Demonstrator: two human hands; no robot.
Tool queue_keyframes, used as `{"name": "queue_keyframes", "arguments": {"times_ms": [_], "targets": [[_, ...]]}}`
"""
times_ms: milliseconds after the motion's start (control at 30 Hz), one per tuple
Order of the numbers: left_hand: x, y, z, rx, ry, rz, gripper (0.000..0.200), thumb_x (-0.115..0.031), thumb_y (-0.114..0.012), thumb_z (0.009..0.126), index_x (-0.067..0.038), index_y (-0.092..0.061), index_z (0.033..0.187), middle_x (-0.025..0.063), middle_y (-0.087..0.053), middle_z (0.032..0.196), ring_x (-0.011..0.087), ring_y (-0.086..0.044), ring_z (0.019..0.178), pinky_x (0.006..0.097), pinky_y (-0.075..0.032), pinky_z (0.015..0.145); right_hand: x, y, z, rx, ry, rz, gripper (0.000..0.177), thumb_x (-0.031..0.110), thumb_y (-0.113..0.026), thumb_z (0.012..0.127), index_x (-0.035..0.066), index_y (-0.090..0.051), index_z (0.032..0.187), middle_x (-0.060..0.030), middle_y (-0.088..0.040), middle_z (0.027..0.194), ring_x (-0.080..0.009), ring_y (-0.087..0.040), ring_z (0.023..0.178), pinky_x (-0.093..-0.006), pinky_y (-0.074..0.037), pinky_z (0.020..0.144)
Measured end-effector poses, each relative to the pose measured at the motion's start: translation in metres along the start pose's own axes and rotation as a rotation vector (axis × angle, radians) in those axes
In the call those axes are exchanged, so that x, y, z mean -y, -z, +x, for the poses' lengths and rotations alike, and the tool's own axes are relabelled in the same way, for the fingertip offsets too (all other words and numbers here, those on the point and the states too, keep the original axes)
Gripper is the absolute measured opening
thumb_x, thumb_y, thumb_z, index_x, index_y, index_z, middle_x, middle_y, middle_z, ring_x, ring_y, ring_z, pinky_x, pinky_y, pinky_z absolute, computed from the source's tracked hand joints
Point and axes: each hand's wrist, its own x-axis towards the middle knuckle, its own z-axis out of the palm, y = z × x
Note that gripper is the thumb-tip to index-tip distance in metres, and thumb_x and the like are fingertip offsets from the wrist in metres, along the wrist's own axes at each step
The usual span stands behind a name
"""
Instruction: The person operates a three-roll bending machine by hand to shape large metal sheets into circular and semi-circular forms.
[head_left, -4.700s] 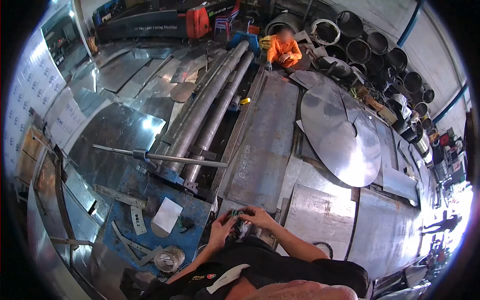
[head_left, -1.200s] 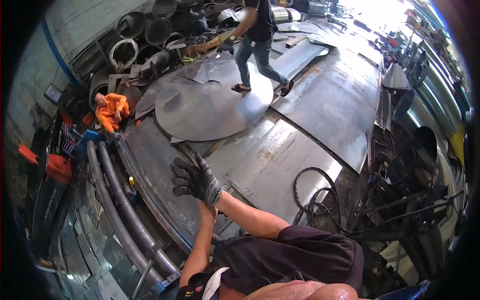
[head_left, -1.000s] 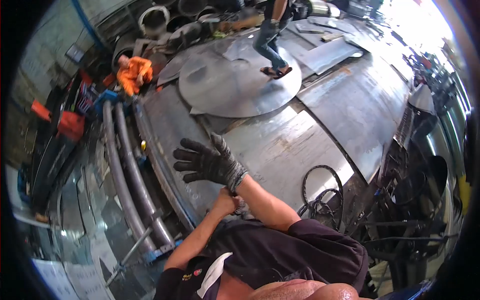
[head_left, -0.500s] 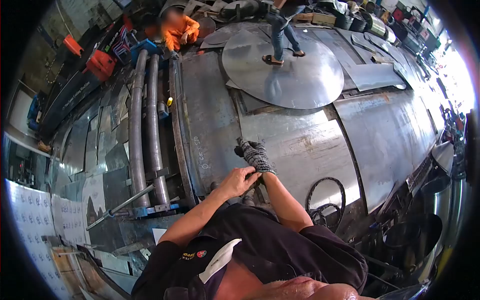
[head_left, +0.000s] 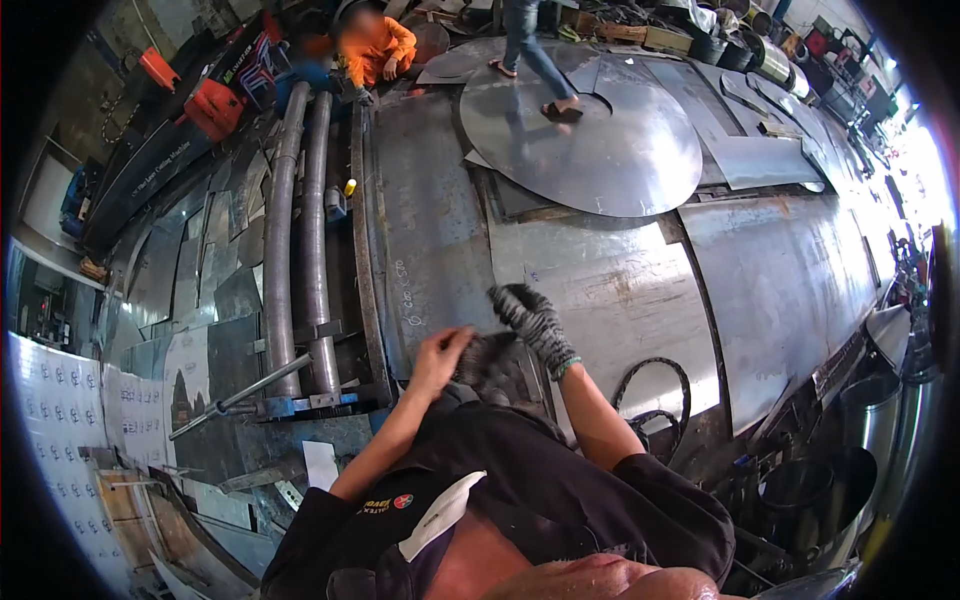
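Note:
My left hand (head_left: 440, 361) is bare, its thumb and fingertips pinched together above my lap. Beside these fingertips is a blurred dark grey knitted thing (head_left: 490, 362) that looks like a glove; motion smears its outline. My right hand (head_left: 535, 324) wears a grey and black striped knit glove with a green cuff at the wrist. Its fingers are loosely curved and apart from my left hand, with nothing visible held in them. Both hands are over the metal sheets (head_left: 610, 300) on the floor.
A person in orange (head_left: 375, 50) crouches at the back left. Another person's legs (head_left: 540, 65) are on a large round metal sheet (head_left: 600, 165). Two long steel rollers (head_left: 283, 230) lie left of me. A black cable (head_left: 650, 365) loops at my right.
My left hand has let go of the right glove's cuff and moved left; the right hand has turned. The dark knitted thing now shows between them. The walking person has stepped leftward.

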Motion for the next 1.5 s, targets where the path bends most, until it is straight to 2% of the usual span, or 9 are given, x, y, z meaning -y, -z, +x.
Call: {"name": "queue_keyframes", "arguments": {"times_ms": [133, 200, 267, 600, 867, 967, 1200, 1333, 1500], "targets": [[0.015, 0.012, -0.003, -0.245, 0.126, -0.279, 0.031, -0.031, -0.076, 0.097, -0.004, -0.078, 0.113, 0.0005, -0.074, 0.102, 0.0106, -0.065, 0.090, 0.0256, -0.050, 0.082, -0.010, -0.020, -0.031, 0.347, 0.107, -0.064, 0.044, 0.029, -0.077, 0.096, -0.001, -0.068, 0.126, -0.0085, -0.074, 0.115, -0.0155, -0.066, 0.102, -0.0328, -0.052, 0.093], [0.007, 0.010, -0.007, -0.228, 0.238, -0.407, 0.031, -0.031, -0.078, 0.096, -0.006, -0.078, 0.114, 0.0003, -0.073, 0.102, 0.0088, -0.065, 0.094, 0.0252, -0.050, 0.086, -0.008, -0.036, -0.044, 0.366, 0.095, -0.090, 0.043, 0.027, -0.076, 0.096, -0.001, -0.067, 0.128, -0.0096, -0.074, 0.116, -0.0156, -0.066, 0.104, -0.0333, -0.052, 0.095], [0.010, 0.011, -0.009, -0.197, -0.051, -0.200, 0.033, -0.028, -0.080, 0.095, -0.006, -0.076, 0.119, -0.0003, -0.072, 0.099, 0.0075, -0.065, 0.092, 0.0258, -0.053, 0.081, -0.007, -0.041, -0.050, 0.391, 0.083, -0.118, 0.042, 0.024, -0.076, 0.096, 0.000, -0.067, 0.129, -0.0107, -0.074, 0.117, -0.0156, -0.066, 0.106, -0.0338, -0.051, 0.097], [0.003, 0.040, -0.037, 0.144, 0.108, -0.094, 0.045, -0.011, -0.082, 0.089, -0.008, -0.070, 0.132, -0.0038, -0.066, 0.090, 0.0074, -0.064, 0.084, 0.0259, -0.058, 0.071, -0.019, -0.022, -0.049, 0.621, -0.127, -0.058, 0.036, 0.020, -0.071, 0.099, 0.000, -0.068, 0.128, -0.0091, -0.076, 0.108, -0.0134, -0.066, 0.096, -0.0322, -0.054, 0.088], [0.037, 0.041, -0.035, 0.105, 0.208, 0.251, 0.035, -0.010, -0.073, 0.086, -0.004, -0.074, 0.120, 0.0076, -0.075, 0.084, 0.0125, -0.068, 0.070, 0.0311, -0.053, 0.066, -0.064, -0.029, -0.035, 0.400, 0.067, -0.440, 0.036, 0.026, -0.066, 0.099, 0.000, -0.070, 0.123, -0.0180, -0.075, 0.114, -0.0287, -0.072, 0.105, -0.0385, -0.053, 0.093], [0.030, 0.013, -0.028, -0.212, -0.243, 0.444, 0.018, -0.015, -0.074, 0.088, -0.001, -0.077, 0.098, 0.0165, -0.074, 0.080, 0.0257, -0.072, 0.069, 0.0368, -0.055, 0.066, -0.077, -0.037, -0.035, 0.374, 0.074, -0.473, 0.039, 0.032, -0.067, 0.095, 0.003, -0.070, 0.122, -0.0226, -0.072, 0.120, -0.0379, -0.068, 0.116, -0.0425, -0.052, 0.097], [-0.011, -0.045, -0.024, -0.110, -0.323, 0.400, 0.016, -0.011, -0.076, 0.084, -0.004, -0.077, 0.099, 0.0121, -0.074, 0.082, 0.0278, -0.072, 0.072, 0.0371, -0.055, 0.069, -0.073, -0.014, -0.026, 0.190, 0.065, -0.682, 0.046, 0.040, -0.071, 0.087, 0.010, -0.070, 0.121, -0.0241, -0.072, 0.110, -0.0430, -0.067, 0.107, -0.0488, -0.054, 0.088], [-0.011, -0.048, -0.007, -0.170, -0.403, 0.571, 0.042, -0.004, -0.073, 0.074, -0.009, -0.070, 0.116, 0.0121, -0.065, 0.096, 0.0318, -0.063, 0.085, 0.0416, -0.052, 0.079, -0.031, -0.008, -0.045, 0.220, 0.167, -0.556, 0.034, 0.033, -0.066, 0.093, 0.008, -0.069, 0.117, -0.0240, -0.071, 0.110, -0.0438, -0.066, 0.107, -0.0487, -0.053, 0.087], [0.040, -0.031, 0.026, -0.322, -0.498, 0.642, 0.041, -0.004, -0.072, 0.078, -0.005, -0.066, 0.118, 0.0119, -0.062, 0.091, 0.0307, -0.061, 0.080, 0.0422, -0.050, 0.073, -0.048, -0.014, -0.054, 0.189, 0.158, -0.653, 0.061, 0.014, -0.064, 0.091, 0.016, -0.050, 0.150, -0.0234, -0.068, 0.124, -0.0425, -0.066, 0.114, -0.0466, -0.053, 0.092]]}}
